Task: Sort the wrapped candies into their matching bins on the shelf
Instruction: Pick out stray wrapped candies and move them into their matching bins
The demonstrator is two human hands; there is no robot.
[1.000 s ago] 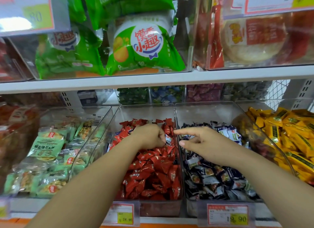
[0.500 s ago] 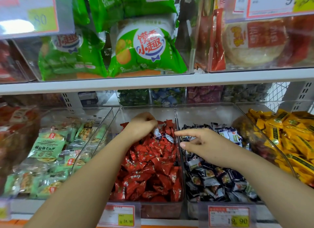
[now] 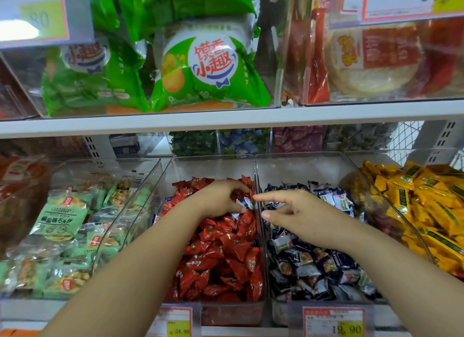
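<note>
A clear bin (image 3: pixel 213 163) in the middle holds red wrapped candies (image 3: pixel 223 256). The clear bin (image 3: pixel 301 161) to its right holds dark blue and white wrapped candies (image 3: pixel 311 266). My left hand (image 3: pixel 216 198) reaches into the back of the red bin, its fingers curled round several blue and white candies (image 3: pixel 244 202) lying among the red ones. My right hand (image 3: pixel 298 216) hovers over the blue bin by the shared wall, index finger and thumb stretched toward my left hand, holding nothing.
A bin of green snack packs (image 3: pixel 62 223) stands at the left and a bin of yellow wrapped bars (image 3: pixel 421 206) at the right. Price tags (image 3: pixel 334 321) hang on the shelf's front edge. The upper shelf (image 3: pixel 226 120) carries big green bags (image 3: pixel 208 65).
My left hand has moved toward the back of the red bin and closed over blue and white candies. My right hand has stayed over the blue bin, its fingers still extended.
</note>
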